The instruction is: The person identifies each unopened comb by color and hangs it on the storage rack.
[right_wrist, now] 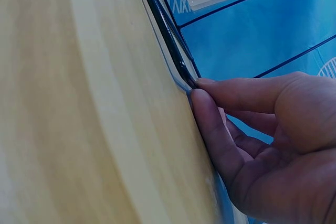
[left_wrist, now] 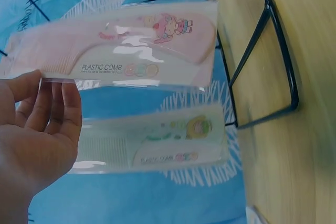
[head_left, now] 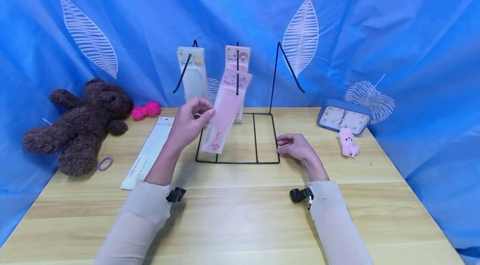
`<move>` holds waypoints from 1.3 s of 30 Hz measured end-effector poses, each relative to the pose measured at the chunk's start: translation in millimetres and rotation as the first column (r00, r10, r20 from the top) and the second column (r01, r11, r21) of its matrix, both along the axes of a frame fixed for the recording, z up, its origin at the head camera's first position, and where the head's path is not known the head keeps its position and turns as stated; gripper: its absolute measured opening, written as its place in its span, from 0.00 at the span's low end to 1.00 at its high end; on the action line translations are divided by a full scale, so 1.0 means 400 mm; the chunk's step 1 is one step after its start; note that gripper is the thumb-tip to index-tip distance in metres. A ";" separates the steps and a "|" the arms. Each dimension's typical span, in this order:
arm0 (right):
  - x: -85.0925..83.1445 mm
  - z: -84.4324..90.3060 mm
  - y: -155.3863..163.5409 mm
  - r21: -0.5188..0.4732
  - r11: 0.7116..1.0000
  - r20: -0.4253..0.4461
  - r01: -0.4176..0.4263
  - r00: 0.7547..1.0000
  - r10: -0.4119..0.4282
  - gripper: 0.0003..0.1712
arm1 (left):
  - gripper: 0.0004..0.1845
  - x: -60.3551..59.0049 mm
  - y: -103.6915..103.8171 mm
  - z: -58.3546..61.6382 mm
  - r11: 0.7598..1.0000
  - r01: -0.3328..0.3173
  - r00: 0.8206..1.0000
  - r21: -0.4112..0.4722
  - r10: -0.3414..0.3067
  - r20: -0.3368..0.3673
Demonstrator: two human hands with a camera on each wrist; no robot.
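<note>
My left hand (head_left: 191, 121) pinches the left edge of a pink packaged plastic comb (head_left: 226, 111), which slants down from the front of the middle hook; the hook's tip shows over its top. Behind it another pink comb pack (head_left: 243, 54) hangs on the same hook. Several pale green comb packs (head_left: 195, 75) hang on the left hook, one of them seen below my hand in the left wrist view (left_wrist: 157, 140). At the front right corner of the black wire rack (head_left: 240, 163), my right hand (head_left: 296, 147) pinches the base wire between thumb and finger.
The rack's right hook (head_left: 290, 67) is bare. A pale comb pack (head_left: 148, 154) lies on the table left of the rack. Farther left are a brown teddy bear (head_left: 90, 123), pink yarn (head_left: 146, 110) and a purple ring (head_left: 105, 163). A clock (head_left: 345, 117) and pink plush (head_left: 348, 143) stand right.
</note>
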State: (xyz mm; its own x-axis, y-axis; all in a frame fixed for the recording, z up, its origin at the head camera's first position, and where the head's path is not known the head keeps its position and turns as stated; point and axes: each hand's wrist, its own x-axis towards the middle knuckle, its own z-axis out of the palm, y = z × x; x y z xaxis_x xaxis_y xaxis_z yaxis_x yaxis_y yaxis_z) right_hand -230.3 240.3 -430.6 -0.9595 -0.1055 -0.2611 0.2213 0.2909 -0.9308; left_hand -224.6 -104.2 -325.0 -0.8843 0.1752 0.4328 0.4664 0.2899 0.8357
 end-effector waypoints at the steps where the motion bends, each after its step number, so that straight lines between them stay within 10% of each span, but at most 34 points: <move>1: 0.000 0.000 0.000 -0.003 1.000 0.001 0.001 1.000 -0.001 0.33 | 0.06 -0.002 0.006 -0.002 1.000 0.000 1.000 0.010 0.000 0.003; 39: -0.002 0.000 0.004 0.013 1.000 0.002 -0.003 1.000 0.003 0.33 | 0.05 -0.126 0.134 0.023 0.985 -0.168 0.964 0.041 0.156 0.213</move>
